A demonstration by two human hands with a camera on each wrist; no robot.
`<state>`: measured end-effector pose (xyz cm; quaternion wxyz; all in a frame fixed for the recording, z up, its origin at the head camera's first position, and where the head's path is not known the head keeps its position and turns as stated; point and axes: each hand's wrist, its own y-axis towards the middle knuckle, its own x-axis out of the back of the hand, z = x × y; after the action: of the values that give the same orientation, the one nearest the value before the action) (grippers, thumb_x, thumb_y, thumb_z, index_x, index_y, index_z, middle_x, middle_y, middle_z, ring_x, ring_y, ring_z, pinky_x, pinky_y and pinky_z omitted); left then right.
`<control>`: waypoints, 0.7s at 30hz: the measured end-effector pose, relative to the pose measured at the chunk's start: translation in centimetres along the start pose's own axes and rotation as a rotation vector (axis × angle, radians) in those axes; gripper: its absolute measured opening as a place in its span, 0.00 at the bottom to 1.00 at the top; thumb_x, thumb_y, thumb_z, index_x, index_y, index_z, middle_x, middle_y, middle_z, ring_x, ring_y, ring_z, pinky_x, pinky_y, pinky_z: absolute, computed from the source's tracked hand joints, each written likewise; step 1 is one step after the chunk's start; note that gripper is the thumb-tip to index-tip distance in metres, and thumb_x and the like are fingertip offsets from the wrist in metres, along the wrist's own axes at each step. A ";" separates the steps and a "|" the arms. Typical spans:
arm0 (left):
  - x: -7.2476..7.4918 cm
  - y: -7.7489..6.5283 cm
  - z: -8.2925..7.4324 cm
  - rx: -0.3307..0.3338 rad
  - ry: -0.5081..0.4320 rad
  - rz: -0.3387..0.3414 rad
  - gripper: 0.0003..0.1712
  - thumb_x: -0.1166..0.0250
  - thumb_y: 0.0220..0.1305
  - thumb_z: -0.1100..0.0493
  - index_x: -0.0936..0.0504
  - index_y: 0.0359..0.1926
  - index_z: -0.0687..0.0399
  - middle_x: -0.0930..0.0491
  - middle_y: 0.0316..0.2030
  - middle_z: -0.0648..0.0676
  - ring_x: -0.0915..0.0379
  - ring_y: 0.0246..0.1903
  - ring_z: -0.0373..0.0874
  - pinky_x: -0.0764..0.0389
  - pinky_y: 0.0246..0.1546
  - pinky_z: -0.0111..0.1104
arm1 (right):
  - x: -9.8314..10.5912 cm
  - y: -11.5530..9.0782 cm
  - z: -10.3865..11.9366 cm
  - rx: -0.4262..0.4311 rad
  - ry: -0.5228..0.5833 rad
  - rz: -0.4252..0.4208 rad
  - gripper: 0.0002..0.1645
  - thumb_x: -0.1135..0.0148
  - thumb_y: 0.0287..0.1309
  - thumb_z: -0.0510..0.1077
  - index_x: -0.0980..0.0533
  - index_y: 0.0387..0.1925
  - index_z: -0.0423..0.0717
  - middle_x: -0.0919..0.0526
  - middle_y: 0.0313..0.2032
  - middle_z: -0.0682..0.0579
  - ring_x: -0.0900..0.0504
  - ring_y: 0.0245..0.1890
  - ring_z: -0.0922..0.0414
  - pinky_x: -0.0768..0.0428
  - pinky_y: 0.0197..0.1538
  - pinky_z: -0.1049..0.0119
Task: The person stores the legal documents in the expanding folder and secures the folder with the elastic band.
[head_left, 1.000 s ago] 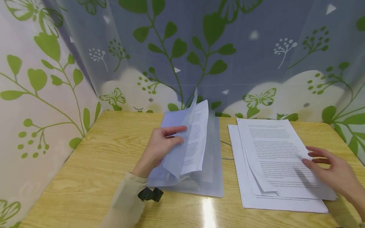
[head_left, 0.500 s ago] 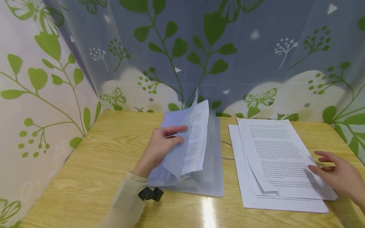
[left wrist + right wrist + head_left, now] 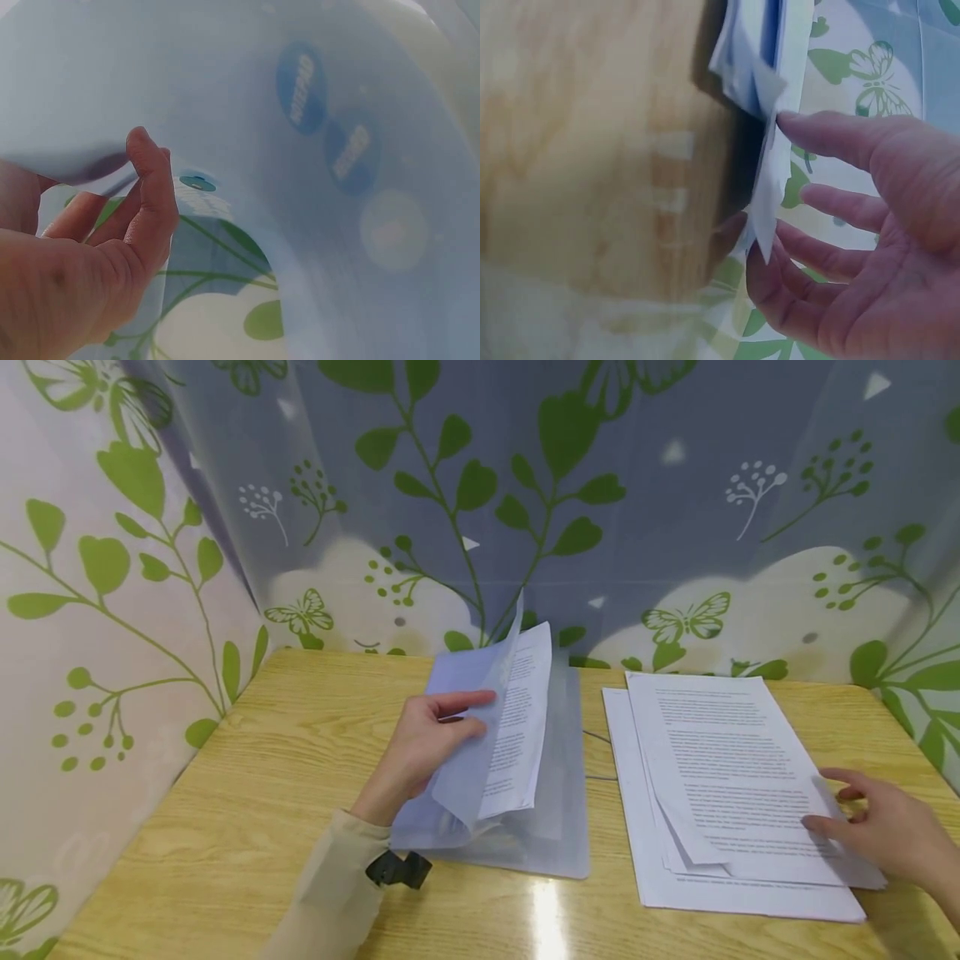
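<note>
My left hand (image 3: 431, 739) pinches the translucent inner sheet (image 3: 491, 722) of a pale blue plastic folder (image 3: 570, 827) and holds it raised in a bend. Behind that sheet stand printed pages (image 3: 521, 727), partly covered by it. In the left wrist view, thumb and fingers of the left hand (image 3: 112, 247) meet at the plastic's edge. My right hand (image 3: 885, 827) is at the right edge of a stack of printed papers (image 3: 727, 760), its thumb over the top page. In the right wrist view, the right hand's (image 3: 847, 225) relaxed fingers lie close along the page edges.
The wooden table (image 3: 292, 777) carries both folder and stack. Two thin grey cords (image 3: 600, 777) run between them. A patterned curtain (image 3: 645, 527) hangs right behind the table's back edge and along the left. Sheets at the stack's lower left are skewed and curled.
My right hand first drew slightly right and down off the page, then came back a little left over its edge. The left hand keeps its hold on the plastic sheet.
</note>
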<state>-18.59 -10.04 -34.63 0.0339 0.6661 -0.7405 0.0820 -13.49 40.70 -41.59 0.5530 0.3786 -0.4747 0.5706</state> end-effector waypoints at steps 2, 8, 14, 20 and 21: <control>0.0 0.0 0.0 0.000 -0.002 0.000 0.24 0.34 0.57 0.70 0.12 0.55 0.53 0.14 0.55 0.57 0.21 0.46 0.42 0.19 0.44 0.30 | -0.1 0.1 0.0 -0.013 -0.005 0.030 0.53 0.23 0.52 0.55 0.37 0.63 0.22 0.23 0.46 0.21 0.20 0.34 0.42 0.23 0.34 0.53; 0.0 0.0 0.1 -0.003 -0.003 0.001 0.24 0.35 0.57 0.71 0.11 0.54 0.53 0.14 0.55 0.57 0.21 0.47 0.42 0.19 0.45 0.30 | -0.2 0.1 0.0 -0.050 0.005 0.075 0.57 0.23 0.51 0.60 0.39 0.65 0.24 0.26 0.48 0.20 0.23 0.36 0.40 0.24 0.38 0.48; 0.0 -0.1 0.0 0.004 -0.009 0.003 0.24 0.35 0.56 0.71 0.11 0.54 0.53 0.14 0.54 0.58 0.21 0.45 0.42 0.19 0.44 0.31 | 0.0 0.0 0.5 -0.108 0.030 0.106 0.59 0.23 0.50 0.60 0.41 0.68 0.27 0.26 0.46 0.20 0.25 0.37 0.38 0.25 0.41 0.47; -0.1 -0.1 -0.1 0.001 -0.011 0.000 0.24 0.35 0.56 0.71 0.11 0.54 0.53 0.14 0.54 0.58 0.21 0.45 0.41 0.20 0.44 0.30 | 0.4 -0.2 0.7 -0.086 0.044 0.116 0.55 0.24 0.52 0.61 0.37 0.66 0.28 0.21 0.36 0.29 0.25 0.33 0.46 0.32 0.33 0.61; -0.1 -0.1 -0.1 0.000 -0.012 0.000 0.24 0.35 0.56 0.71 0.11 0.54 0.53 0.14 0.54 0.58 0.21 0.45 0.41 0.20 0.44 0.30 | 0.4 -0.2 0.7 -0.081 0.050 0.114 0.54 0.25 0.53 0.61 0.36 0.66 0.28 0.21 0.35 0.31 0.25 0.33 0.47 0.33 0.33 0.62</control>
<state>-18.51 -9.98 -34.57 0.0293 0.6667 -0.7406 0.0780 -13.35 40.17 -40.97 0.5463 0.3137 -0.5041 0.5908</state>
